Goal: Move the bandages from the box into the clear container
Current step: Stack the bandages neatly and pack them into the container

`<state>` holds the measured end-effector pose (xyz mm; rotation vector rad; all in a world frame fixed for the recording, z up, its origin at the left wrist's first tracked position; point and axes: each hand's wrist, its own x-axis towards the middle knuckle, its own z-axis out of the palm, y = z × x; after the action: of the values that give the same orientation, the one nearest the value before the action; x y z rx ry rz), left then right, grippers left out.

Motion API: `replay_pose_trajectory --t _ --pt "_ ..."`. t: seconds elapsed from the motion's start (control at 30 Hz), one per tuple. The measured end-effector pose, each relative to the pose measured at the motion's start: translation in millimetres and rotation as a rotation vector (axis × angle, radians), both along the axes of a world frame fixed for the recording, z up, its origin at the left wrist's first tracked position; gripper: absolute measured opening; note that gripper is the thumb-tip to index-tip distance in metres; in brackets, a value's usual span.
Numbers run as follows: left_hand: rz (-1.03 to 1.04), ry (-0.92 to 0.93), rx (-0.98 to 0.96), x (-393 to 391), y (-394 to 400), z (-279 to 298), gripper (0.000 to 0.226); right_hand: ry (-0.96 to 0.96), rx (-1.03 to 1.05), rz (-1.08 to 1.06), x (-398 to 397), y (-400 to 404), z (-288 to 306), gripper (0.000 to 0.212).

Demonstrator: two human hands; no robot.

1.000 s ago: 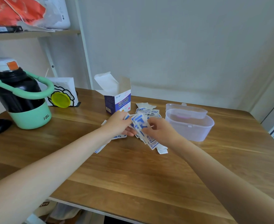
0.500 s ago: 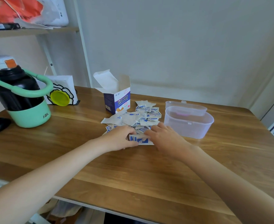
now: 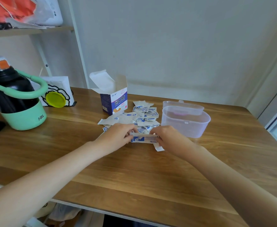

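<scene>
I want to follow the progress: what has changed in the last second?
Both hands lowered the fanned bandages to the table; left hand and right hand now pinch them as a squared stack. Pile, box and container stayed.

You are looking at bare wooden table lying open near you. Ahead, loose bandages are crowding the gap between the open box and the clear container; the jug is blocking the left side.

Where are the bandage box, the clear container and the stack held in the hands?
bandage box [image 3: 114,102]: head view, printed front face.
clear container [image 3: 186,126]: head view, front wall.
stack of bandages [image 3: 143,138]: head view, middle of top wrapper.
</scene>
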<state>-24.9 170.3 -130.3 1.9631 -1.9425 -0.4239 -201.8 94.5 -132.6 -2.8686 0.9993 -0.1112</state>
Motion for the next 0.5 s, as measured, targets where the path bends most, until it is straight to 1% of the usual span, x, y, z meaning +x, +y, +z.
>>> replay_pose_trajectory --t 0.1,0.17,0.2,0.3,0.33,0.37,0.43,0.5 --pt "-0.075 -0.141 0.032 1.1 1.3 0.8 0.035 0.057 -0.053 0.058 -0.4 -1.1 -5.3 0.029" --pt "-0.079 -0.132 0.033 0.6 -0.6 12.5 0.034 0.058 -0.081 0.049 -0.6 -2.2 8.3 0.028" --pt "-0.056 -0.082 0.001 0.3 -4.0 21.7 0.033 0.000 -0.083 0.018 -1.6 -3.1 20.3 0.028" --pt "0.044 0.179 -0.145 -7.6 -28.5 50.2 0.031 -0.339 -0.059 -0.098 -12.5 -13.8 65.5 0.029" --pt "0.049 0.248 -0.174 -14.1 -39.2 56.6 0.030 -0.406 -0.056 -0.135 -17.6 -20.6 77.2 0.029" --pt "0.044 0.284 -0.198 -22.7 -51.1 61.7 0.030 -0.425 -0.053 -0.183 -24.7 -30.5 86.0 0.028" --pt "0.022 0.292 -0.226 -42.7 -72.7 66.3 0.031 -0.372 0.002 -0.287 -39.8 -54.4 93.3 0.026" --pt "-0.025 0.227 -0.188 -59.7 -89.4 65.4 0.033 -0.247 0.100 -0.371 -54.4 -76.2 89.5 0.022"
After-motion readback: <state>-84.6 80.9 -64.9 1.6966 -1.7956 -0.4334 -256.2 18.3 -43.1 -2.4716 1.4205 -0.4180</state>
